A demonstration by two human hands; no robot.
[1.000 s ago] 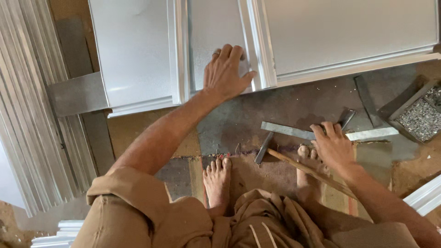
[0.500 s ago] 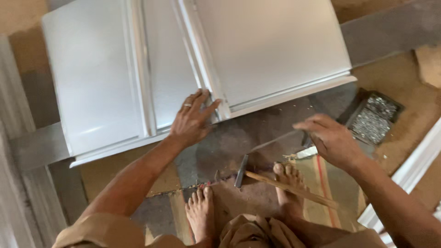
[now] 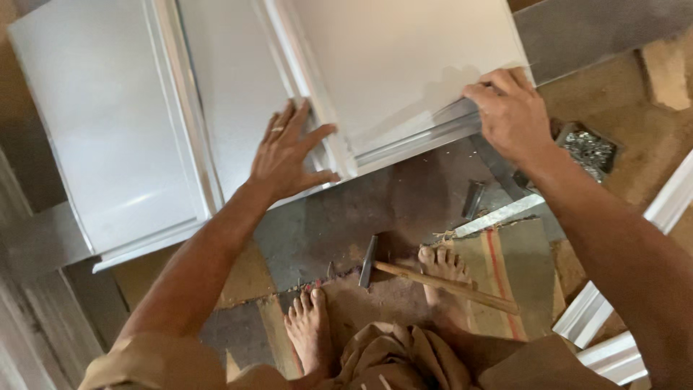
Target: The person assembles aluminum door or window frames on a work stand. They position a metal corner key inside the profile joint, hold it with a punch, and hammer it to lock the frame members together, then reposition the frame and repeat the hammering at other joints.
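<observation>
A large white panelled frame (image 3: 404, 65) lies flat on the floor ahead of me. My left hand (image 3: 289, 155), with a ring on one finger, presses flat on it beside a raised white rail (image 3: 310, 94), fingers spread. My right hand (image 3: 509, 115) grips the near edge of the right-hand panel at its moulded lip. A hammer (image 3: 433, 280) with a wooden handle lies on the floor between my bare feet, its metal head near my left foot (image 3: 309, 334). My right foot (image 3: 442, 278) rests against the handle.
A box of small metal nails (image 3: 588, 148) sits on the floor right of the panel. A short metal tool (image 3: 473, 198) lies near a white strip (image 3: 498, 215). White moulding lengths (image 3: 613, 332) lie at the lower right. A grey beam (image 3: 43, 242) runs under the frame at left.
My right hand has risen from above the floor tools to grip the panel's near edge. The left hand stays pressed on the frame. The view has shifted closer to the panel.
</observation>
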